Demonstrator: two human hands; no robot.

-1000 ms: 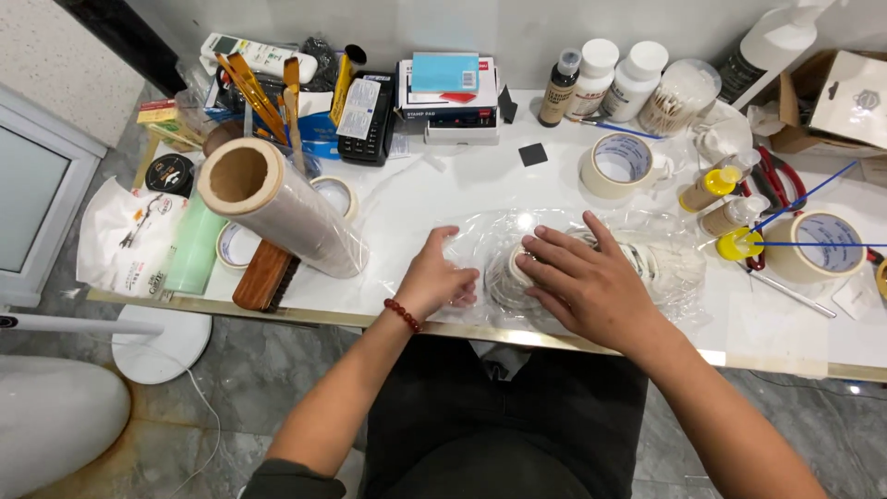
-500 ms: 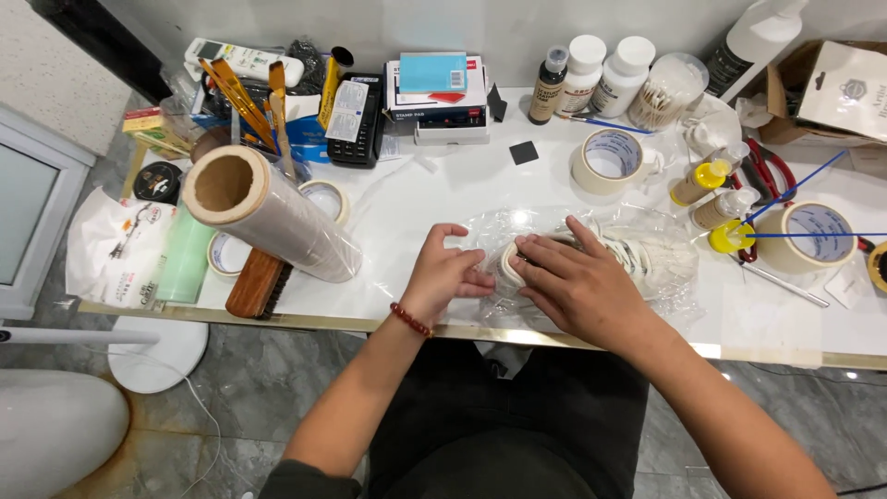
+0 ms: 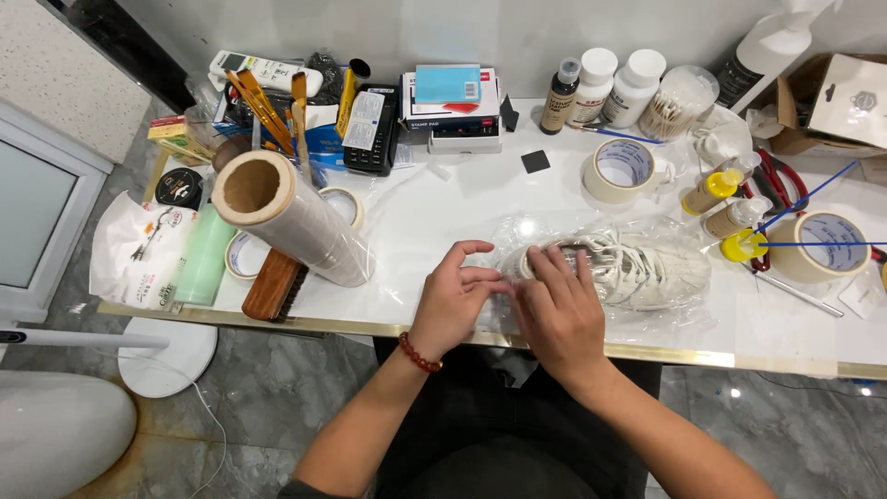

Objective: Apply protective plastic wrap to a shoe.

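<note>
Your right hand [image 3: 557, 312] is lying flat with fingers spread over the near end of a white sneaker [image 3: 617, 266] that's wrapped in clear plastic film [image 3: 665, 305]. It's pressing down on the wrap, not gripping. Your left hand [image 3: 455, 296] sits just beside it at the film's left edge, fingers loosely curled with the tips touching the film; can't tell if it's actually pinching any. There's a red bead bracelet [image 3: 419, 353] on that wrist.

The shoe lies near the front edge of the white table [image 3: 443, 199], long axis running left to right, laces up. The end under your hand is hidden, so I can't tell which end is the toe.

Going outward: left of your hands there's a fat roll of clear stretch film [image 3: 294, 220] on a cardboard core, open end facing up toward you, with a wooden brush [image 3: 274, 285] against it. Further left is a flat white printed bag [image 3: 139, 254].

At the back sits a stack of flat boxes, a blue one [image 3: 447, 82] on top. Right of that are a dark bottle [image 3: 560, 98], two white jars [image 3: 614, 87] and a clear tub of cotton swabs [image 3: 680, 100]. There's a beige tape roll [image 3: 618, 171] in the middle, another [image 3: 824, 246] at far right, and two small squeeze bottles with yellow caps [image 3: 725, 199] between them. A brown carton [image 3: 845, 97] sits open in the far right corner.
</note>
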